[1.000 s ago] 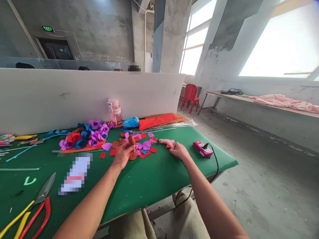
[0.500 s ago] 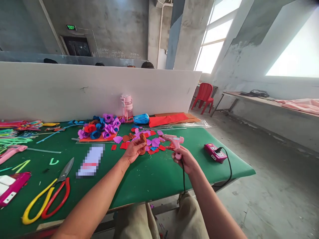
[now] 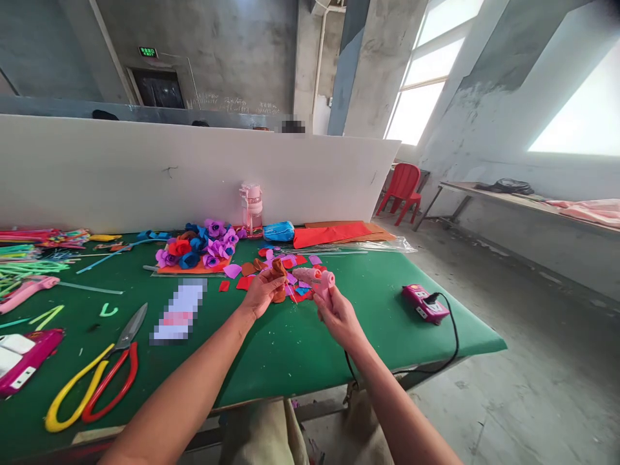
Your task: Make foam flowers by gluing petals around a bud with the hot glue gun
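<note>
Between the fingers of my left hand point(image 3: 264, 292) is a brown crepe-paper flower point(image 3: 278, 270), held upright over the table. My right hand point(image 3: 340, 314) grips a pink glue gun point(image 3: 320, 280), its nozzle pointing left, close to the flower. Whether the nozzle touches the paper I cannot tell. Under and behind both hands lie loose paper petals point(image 3: 245, 282) in red, purple, brown and blue. Finished paper flowers point(image 3: 197, 247) in purple, blue and red are heaped to the left on an orange sheet.
Scissors point(image 3: 116, 352) with yellow and red handles lie at the left, near a second pink glue gun point(image 3: 30, 292) and bundled pipe cleaners point(image 3: 43, 267). A magenta power strip point(image 3: 425, 303) sits at the right. A pink bottle point(image 3: 252, 208) stands against the white partition point(image 3: 121, 174).
My right hand has brought the glue gun leftward, turning its nozzle toward the brown flower. My left hand keeps its hold on the flower. The view has shifted slightly.
</note>
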The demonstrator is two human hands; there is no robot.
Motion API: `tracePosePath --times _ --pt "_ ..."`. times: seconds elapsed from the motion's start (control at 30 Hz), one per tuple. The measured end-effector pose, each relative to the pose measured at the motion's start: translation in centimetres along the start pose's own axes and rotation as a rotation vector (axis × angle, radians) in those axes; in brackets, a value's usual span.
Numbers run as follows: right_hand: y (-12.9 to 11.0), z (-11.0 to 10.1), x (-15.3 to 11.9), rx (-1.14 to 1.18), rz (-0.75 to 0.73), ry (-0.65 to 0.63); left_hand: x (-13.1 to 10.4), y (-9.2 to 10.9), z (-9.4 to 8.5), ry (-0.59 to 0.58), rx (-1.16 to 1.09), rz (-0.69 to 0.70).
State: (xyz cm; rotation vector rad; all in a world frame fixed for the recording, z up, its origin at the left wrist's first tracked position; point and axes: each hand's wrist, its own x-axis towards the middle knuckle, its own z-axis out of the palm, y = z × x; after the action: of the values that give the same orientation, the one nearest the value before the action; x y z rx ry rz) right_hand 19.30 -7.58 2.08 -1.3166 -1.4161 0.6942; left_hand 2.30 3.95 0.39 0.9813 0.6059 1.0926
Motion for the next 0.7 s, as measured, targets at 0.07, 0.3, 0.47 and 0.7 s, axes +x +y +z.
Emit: tracePosePath --times 0.07,0.3,0.47,0.7 --pt "-0.14 -0.04 -0.01 -0.016 -0.001 -0.007 0.0 0.02 0.03 -0.003 -0.002 0.005" --pt "0.09 -0.05 0.09 -0.062 -0.02 0.002 0.05 0.03 0.14 0.0 0.002 -0.001" --pt "0.18 0.07 0.12 -0.081 -0.025 -0.02 0.0 0.04 0.2 0.005 -0.002 -0.002" --pt "-0.59 0.14 -0.02 -0.188 -0.044 0.005 -0.1 0.17 0.23 -0.002 0.003 0.005"
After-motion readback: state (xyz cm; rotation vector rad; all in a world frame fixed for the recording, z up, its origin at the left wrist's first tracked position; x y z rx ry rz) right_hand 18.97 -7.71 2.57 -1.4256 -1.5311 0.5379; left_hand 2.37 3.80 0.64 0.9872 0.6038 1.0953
